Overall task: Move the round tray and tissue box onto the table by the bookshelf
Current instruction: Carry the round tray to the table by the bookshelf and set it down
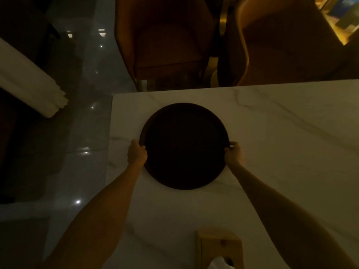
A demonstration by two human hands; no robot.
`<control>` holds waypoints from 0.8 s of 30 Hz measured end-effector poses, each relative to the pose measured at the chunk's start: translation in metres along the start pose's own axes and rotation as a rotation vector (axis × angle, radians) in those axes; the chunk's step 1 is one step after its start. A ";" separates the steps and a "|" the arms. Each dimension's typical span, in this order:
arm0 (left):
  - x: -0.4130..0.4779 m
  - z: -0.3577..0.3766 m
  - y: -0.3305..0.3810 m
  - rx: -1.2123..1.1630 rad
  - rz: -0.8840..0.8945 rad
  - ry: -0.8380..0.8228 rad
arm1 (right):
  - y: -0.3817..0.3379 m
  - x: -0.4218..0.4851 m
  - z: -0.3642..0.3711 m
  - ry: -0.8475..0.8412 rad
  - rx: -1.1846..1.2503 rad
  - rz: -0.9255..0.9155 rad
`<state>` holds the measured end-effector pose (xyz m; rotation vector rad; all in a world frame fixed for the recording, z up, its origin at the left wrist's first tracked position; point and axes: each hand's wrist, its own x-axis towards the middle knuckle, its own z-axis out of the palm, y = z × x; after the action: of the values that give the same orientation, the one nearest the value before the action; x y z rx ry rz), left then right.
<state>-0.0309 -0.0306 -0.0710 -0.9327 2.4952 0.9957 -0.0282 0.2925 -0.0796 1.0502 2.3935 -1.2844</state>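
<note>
A dark round tray [184,144] lies on the white marble table [281,152], near its far left corner. My left hand [137,153] grips the tray's left rim and my right hand [234,153] grips its right rim. A light wooden tissue box [219,247] with a white tissue poking out stands on the same table close to me, between my forearms, partly cut off by the bottom edge.
Two brown upholstered chairs [167,45] [281,45] stand beyond the table's far edge. A glossy tiled floor [85,133] runs along the left. A white column-like piece [31,80] slants at left. Lit shelves with books [342,18] show at top right.
</note>
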 end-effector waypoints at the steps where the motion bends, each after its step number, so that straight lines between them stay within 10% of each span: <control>1: 0.002 0.004 -0.003 -0.001 0.012 0.019 | 0.002 0.002 0.001 0.003 -0.009 -0.021; 16: -0.055 -0.043 -0.003 0.130 0.014 -0.031 | -0.012 -0.061 -0.046 -0.001 -0.175 -0.153; 24: -0.162 -0.136 0.100 -0.059 0.396 -0.019 | -0.047 -0.164 -0.195 0.171 -0.045 -0.308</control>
<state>0.0191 0.0041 0.1543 -0.4443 2.7064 1.1906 0.0816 0.3516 0.1472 0.8324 2.7869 -1.2695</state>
